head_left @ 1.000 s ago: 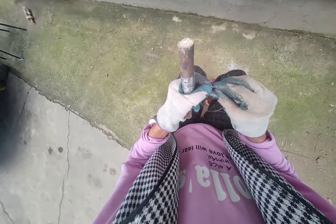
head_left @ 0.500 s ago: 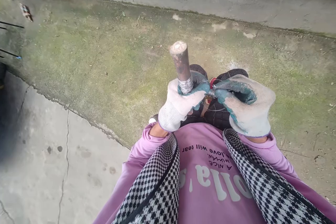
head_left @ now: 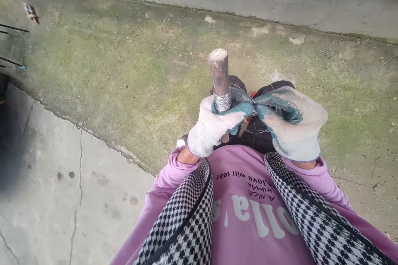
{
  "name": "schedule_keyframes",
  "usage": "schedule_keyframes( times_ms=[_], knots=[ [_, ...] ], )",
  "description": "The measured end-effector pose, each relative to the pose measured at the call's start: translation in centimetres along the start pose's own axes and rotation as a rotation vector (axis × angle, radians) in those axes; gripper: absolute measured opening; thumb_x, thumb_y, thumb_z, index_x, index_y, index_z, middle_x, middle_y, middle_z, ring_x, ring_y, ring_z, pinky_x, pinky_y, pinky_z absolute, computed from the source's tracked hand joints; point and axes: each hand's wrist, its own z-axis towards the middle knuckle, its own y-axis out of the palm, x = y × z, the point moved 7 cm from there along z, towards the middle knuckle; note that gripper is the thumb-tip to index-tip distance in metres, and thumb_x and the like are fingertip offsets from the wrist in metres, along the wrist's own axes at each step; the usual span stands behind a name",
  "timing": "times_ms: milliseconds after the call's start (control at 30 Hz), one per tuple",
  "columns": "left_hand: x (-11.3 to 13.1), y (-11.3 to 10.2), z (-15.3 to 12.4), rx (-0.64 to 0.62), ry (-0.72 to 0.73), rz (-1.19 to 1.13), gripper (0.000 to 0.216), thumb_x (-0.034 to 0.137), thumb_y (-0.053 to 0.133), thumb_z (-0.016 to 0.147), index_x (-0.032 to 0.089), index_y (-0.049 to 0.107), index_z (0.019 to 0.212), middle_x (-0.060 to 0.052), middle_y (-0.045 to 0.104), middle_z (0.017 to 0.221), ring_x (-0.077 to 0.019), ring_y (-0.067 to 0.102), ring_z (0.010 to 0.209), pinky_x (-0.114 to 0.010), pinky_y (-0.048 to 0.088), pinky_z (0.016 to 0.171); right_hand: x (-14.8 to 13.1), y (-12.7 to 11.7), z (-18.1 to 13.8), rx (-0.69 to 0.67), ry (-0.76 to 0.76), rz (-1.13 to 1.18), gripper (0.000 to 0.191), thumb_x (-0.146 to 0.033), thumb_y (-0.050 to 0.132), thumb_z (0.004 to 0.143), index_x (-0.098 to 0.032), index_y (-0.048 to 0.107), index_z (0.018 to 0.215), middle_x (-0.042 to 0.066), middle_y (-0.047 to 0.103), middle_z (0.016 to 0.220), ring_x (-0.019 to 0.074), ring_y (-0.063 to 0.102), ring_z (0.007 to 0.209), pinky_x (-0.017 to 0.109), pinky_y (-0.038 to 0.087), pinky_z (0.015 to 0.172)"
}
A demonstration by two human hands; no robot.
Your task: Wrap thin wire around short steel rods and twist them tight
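My left hand [head_left: 214, 122], in a white and teal work glove, is wrapped round a short wooden stick [head_left: 219, 72] that stands nearly upright with its pale cut end on top. Several turns of thin silvery wire [head_left: 223, 102] circle the stick just above my grip. My right hand [head_left: 294, 120], gloved the same way, pinches thin wire close to the left fingertips. The two hands' fingertips meet or almost meet there. A fine loop of wire hangs below them, in front of my dark trousers. How the wire runs between the fingers is partly hidden.
Mossy concrete ground [head_left: 139, 74] spreads around my feet, up to a low grey wall base [head_left: 264, 0]. Paler, cracked paving [head_left: 102, 198] lies at lower left. Thin dark rods [head_left: 14, 62] and a small blurred object [head_left: 31, 13] are at far left.
My left hand and the stick have shifted slightly right, and the stick stands straighter. The gap between the two hands' fingertips has closed.
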Motion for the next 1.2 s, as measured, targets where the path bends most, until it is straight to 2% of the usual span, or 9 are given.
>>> schedule_keyframes(
  times_ms=[200, 367, 500, 733, 800, 900, 1000, 1133, 1200],
  knots=[
    [1.4, 0.1, 0.0, 0.038, 0.054, 0.044, 0.046, 0.059, 0.11, 0.088, 0.025, 0.08, 0.095, 0.002, 0.071, 0.072, -0.0164, 0.065, 0.059, -0.03, 0.058, 0.055, -1.3, -0.1, 0.5, -0.071, -0.104, -0.122, 0.024, -0.018, 0.085, 0.105, -0.035, 0.098, 0.116, 0.003, 0.093, 0.111, 0.0291, 0.089, 0.091, 0.045, 0.072, 0.074],
    [2.1, -0.2, -0.4, 0.021, 0.106, 0.088, 0.046, 0.055, 0.112, 0.086, 0.024, 0.078, 0.091, 0.0, 0.075, 0.077, -0.0189, 0.073, 0.069, -0.032, 0.066, 0.066, -1.2, -0.2, 0.8, -0.112, -0.101, -0.145, 0.019, -0.022, 0.083, 0.107, -0.033, 0.098, 0.113, 0.002, 0.094, 0.113, 0.0278, 0.09, 0.095, 0.043, 0.073, 0.081],
    [1.1, -0.1, -0.2, -0.062, 0.038, 0.007, 0.051, 0.064, 0.11, 0.088, 0.025, 0.079, 0.094, 0.002, 0.069, 0.068, -0.0183, 0.069, 0.059, -0.032, 0.063, 0.057, -0.3, -0.2, 0.9, -0.079, -0.013, 0.003, 0.024, -0.02, 0.083, 0.107, -0.037, 0.098, 0.112, 0.0, 0.093, 0.109, 0.0293, 0.091, 0.096, 0.045, 0.075, 0.085],
    [-1.4, 0.8, 0.6, -0.243, -0.094, -0.129, 0.067, 0.088, 0.099, 0.091, 0.027, 0.07, 0.096, 0.011, 0.05, 0.055, -0.0134, 0.051, 0.042, -0.03, 0.054, 0.045, 0.0, 0.0, 0.9, -0.115, -0.036, -0.035, 0.023, -0.013, 0.085, 0.108, -0.034, 0.093, 0.114, 0.006, 0.092, 0.109, 0.0335, 0.091, 0.098, 0.053, 0.078, 0.093],
    [-1.4, 0.8, 0.1, -0.263, -0.1, -0.146, 0.067, 0.088, 0.097, 0.092, 0.028, 0.068, 0.094, 0.012, 0.047, 0.054, -0.0125, 0.049, 0.041, -0.029, 0.052, 0.044, 0.9, 0.1, 1.0, -0.13, 0.006, -0.107, 0.024, -0.013, 0.085, 0.109, -0.034, 0.093, 0.116, 0.008, 0.093, 0.111, 0.036, 0.091, 0.105, 0.055, 0.079, 0.1],
    [-1.3, 0.5, -0.9, -0.296, -0.11, -0.156, 0.062, 0.08, 0.102, 0.09, 0.028, 0.067, 0.093, 0.012, 0.047, 0.054, -0.0115, 0.049, 0.041, -0.027, 0.051, 0.045, 3.0, -0.4, 1.2, -0.022, 0.095, -0.177, 0.017, -0.021, 0.082, 0.106, -0.033, 0.093, 0.112, 0.007, 0.093, 0.107, 0.0354, 0.091, 0.102, 0.056, 0.08, 0.098],
    [-1.4, -0.4, -1.1, -0.228, -0.09, -0.16, 0.059, 0.072, 0.107, 0.086, 0.027, 0.069, 0.094, 0.013, 0.049, 0.055, -0.0093, 0.046, 0.041, -0.025, 0.049, 0.045, 4.7, -0.7, 0.8, 0.088, 0.189, -0.146, 0.014, -0.03, 0.078, 0.104, -0.029, 0.092, 0.105, 0.005, 0.093, 0.101, 0.0316, 0.09, 0.094, 0.051, 0.078, 0.088],
    [-2.0, -1.4, 0.2, -0.045, -0.067, -0.163, 0.051, 0.061, 0.109, 0.083, 0.023, 0.079, 0.102, 0.011, 0.059, 0.062, -0.0079, 0.047, 0.045, -0.024, 0.048, 0.047, 3.8, 0.2, 0.0, 0.037, 0.19, -0.055, 0.017, -0.032, 0.081, 0.108, -0.028, 0.096, 0.113, 0.005, 0.095, 0.109, 0.0301, 0.092, 0.1, 0.049, 0.078, 0.094],
    [-1.9, -1.3, 0.5, -0.014, -0.039, -0.128, 0.049, 0.053, 0.112, 0.08, 0.021, 0.087, 0.108, 0.007, 0.07, 0.069, -0.0093, 0.055, 0.052, -0.025, 0.053, 0.052, 2.8, 0.5, -0.1, 0.015, 0.168, -0.028, 0.015, -0.028, 0.083, 0.107, -0.028, 0.096, 0.114, 0.006, 0.095, 0.109, 0.0325, 0.093, 0.101, 0.053, 0.079, 0.098]
  ],
)
